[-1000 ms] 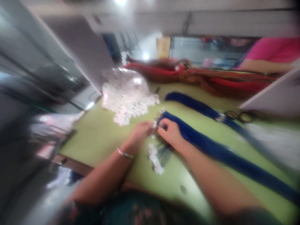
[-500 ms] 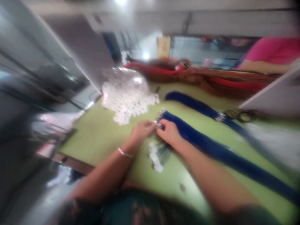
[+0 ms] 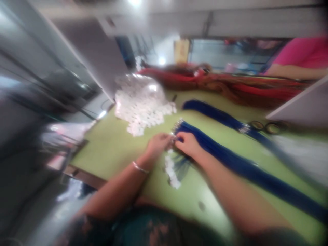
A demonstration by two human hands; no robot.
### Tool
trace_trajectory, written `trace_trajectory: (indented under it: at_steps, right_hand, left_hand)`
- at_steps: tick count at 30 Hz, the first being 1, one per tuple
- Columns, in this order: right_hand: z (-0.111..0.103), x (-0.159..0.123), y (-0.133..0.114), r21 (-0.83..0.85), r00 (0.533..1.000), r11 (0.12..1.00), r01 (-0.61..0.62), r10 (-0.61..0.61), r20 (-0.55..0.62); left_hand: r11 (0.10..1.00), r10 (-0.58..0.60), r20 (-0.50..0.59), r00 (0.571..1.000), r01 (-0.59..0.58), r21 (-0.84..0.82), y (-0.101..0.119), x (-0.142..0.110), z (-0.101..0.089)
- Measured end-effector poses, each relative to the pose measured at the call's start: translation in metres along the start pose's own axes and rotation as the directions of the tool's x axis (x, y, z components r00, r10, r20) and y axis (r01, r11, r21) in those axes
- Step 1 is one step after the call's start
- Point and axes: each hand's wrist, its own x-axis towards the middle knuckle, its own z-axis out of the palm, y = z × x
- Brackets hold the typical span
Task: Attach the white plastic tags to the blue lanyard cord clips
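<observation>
My left hand, a bracelet at its wrist, is closed in a pinch on a small white connector, mostly hidden by the fingers. Right against its fingertips, my right hand is closed on a blue wire. Beneath the right hand and forearm runs a long bundle of blue wires, small shiny tips at its near-hand end. Just below the hands, several white connectors lie in a row with wires attached. Beyond the left hand is a pile of white connectors, spilling from a clear plastic bag. Blur hides fine detail.
A second blue wire bundle lies farther back, beside scissors. Red and brown wire bundles cross the rear of the green table. Upright panels flank the table, with a shelf above. A person in a pink sleeve is behind.
The whole view has shifted slightly, so everything sits a little farther right. Both hands stay together at the wire ends, with only slight finger movement.
</observation>
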Motion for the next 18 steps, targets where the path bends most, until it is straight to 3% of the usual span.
trace_trajectory:
  at_steps: [4,7,9,11,12,13,18]
  right_hand:
    - [-0.005,0.004,0.0,0.149,0.995,0.988,-0.037,0.051,-0.09]
    - [-0.009,0.006,-0.003,0.27,0.997,0.961,-0.059,0.07,-0.03]
    - [-0.011,0.005,-0.006,0.31,0.996,0.947,-0.086,0.081,0.031]
    - [-0.012,0.005,-0.009,0.318,0.99,0.938,-0.139,0.129,0.053]
    - [-0.011,0.004,-0.01,0.309,0.987,0.937,-0.164,0.155,0.051]
    - [-0.011,0.004,-0.01,0.296,0.984,0.938,-0.179,0.174,0.044]
    - [-0.008,0.006,-0.008,0.241,0.988,0.96,-0.145,0.154,-0.018]
  left_hand:
    - [0.951,0.031,0.156,0.987,-0.077,0.3,0.011,-0.012,-0.01]
    - [0.863,0.009,0.349,0.937,-0.183,0.471,0.026,-0.013,-0.02]
    - [0.799,0.044,0.301,0.953,-0.214,0.562,0.035,-0.002,-0.027]
    - [0.709,0.214,0.079,0.974,-0.21,0.673,0.038,0.018,-0.034]
    - [0.647,0.33,-0.03,0.944,-0.203,0.735,0.038,0.03,-0.038]
    - [0.583,0.416,-0.074,0.906,-0.204,0.787,0.036,0.041,-0.04]
    - [0.305,0.539,0.093,0.837,-0.297,0.905,0.015,0.076,-0.041]
